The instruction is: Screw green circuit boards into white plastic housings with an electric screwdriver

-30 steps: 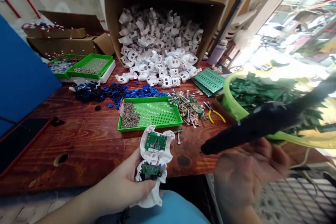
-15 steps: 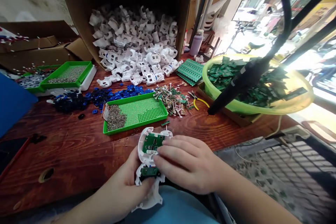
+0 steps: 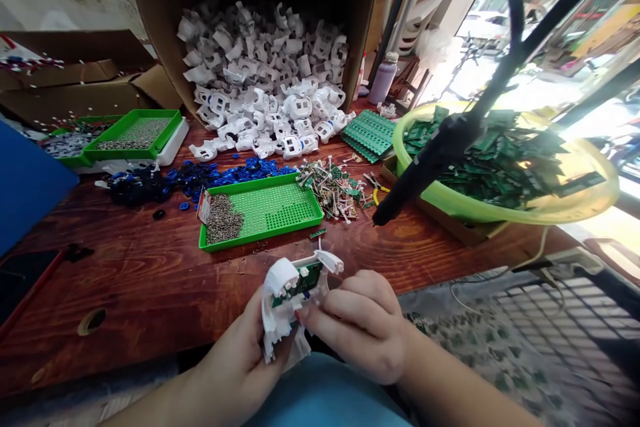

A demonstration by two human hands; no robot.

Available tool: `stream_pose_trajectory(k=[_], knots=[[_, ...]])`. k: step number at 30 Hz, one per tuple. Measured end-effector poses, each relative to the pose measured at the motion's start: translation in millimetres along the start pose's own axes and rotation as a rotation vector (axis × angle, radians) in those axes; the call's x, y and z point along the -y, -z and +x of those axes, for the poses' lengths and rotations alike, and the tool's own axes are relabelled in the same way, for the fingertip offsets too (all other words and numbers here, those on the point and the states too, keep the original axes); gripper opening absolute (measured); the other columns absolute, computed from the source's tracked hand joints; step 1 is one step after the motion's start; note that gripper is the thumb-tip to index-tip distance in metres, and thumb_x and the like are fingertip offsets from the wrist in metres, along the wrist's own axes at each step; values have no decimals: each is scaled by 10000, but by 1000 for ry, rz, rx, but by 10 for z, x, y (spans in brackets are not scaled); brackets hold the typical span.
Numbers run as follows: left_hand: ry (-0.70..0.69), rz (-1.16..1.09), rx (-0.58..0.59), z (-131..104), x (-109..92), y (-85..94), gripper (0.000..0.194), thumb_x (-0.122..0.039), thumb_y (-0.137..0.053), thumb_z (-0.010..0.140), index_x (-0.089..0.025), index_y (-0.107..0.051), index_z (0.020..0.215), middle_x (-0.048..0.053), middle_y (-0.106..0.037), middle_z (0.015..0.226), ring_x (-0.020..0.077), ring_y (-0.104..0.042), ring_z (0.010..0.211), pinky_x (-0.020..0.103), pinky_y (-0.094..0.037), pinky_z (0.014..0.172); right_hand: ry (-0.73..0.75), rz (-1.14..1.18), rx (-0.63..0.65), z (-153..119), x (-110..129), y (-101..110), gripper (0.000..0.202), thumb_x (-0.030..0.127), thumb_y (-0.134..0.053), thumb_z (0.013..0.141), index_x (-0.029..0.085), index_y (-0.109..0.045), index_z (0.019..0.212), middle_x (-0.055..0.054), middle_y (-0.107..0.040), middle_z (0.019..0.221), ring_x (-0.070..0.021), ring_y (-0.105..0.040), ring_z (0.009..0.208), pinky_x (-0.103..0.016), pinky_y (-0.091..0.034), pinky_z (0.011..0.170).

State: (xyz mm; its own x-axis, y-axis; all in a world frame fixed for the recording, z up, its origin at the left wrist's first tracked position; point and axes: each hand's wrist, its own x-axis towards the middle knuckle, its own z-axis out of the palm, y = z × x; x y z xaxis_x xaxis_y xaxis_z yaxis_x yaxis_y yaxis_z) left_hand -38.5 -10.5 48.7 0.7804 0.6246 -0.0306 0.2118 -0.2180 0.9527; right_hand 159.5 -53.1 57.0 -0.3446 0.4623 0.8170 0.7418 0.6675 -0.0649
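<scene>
A white plastic housing (image 3: 280, 280) with a green circuit board (image 3: 307, 278) set inside is held just above my lap, in front of the table edge. My left hand (image 3: 245, 340) wraps round its left side and underside. My right hand (image 3: 363, 323) is closed at the right side, its curled fingers pressed to the housing's lower inner part. A small red spot shows at those fingertips; I cannot make out what it is. The housing is tilted, and its underside is hidden by my left hand.
A green tray (image 3: 270, 235) of small screws lies ahead, beside blue parts (image 3: 250, 172) and small wired boards (image 3: 333, 190). A black pen-shaped tool (image 3: 420, 170) hangs at right before a yellow basin (image 3: 500, 210) of circuit boards. A cardboard box (image 3: 367, 33) of white housings stands behind.
The housing has been tipped, so its board shows at a steeper angle. My right fingers have moved from the board to the housing's lower right and curled. The view has shifted slightly.
</scene>
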Motion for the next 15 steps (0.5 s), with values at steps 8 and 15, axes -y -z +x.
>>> stream_pose_trajectory(k=[8,15], knots=[[-117,155,29,-28,33,42,476,-112,-395,861,-323,-251,1263,4,-485,1190,161,-459,1153,204,-418,943,10,36,17,-60,8,0,236,164,-537,789,155,-643,1000,18,-615,968,-118,-493,886,-276,-387,694],[-154,219,49,-18,47,57,512,-114,-444,814,-331,-299,1255,-11,-528,1101,141,-538,988,217,-436,919,-208,148,67,-14,116,33,214,144,-513,804,154,-617,991,6,-615,930,-105,-471,875,-258,-376,762]])
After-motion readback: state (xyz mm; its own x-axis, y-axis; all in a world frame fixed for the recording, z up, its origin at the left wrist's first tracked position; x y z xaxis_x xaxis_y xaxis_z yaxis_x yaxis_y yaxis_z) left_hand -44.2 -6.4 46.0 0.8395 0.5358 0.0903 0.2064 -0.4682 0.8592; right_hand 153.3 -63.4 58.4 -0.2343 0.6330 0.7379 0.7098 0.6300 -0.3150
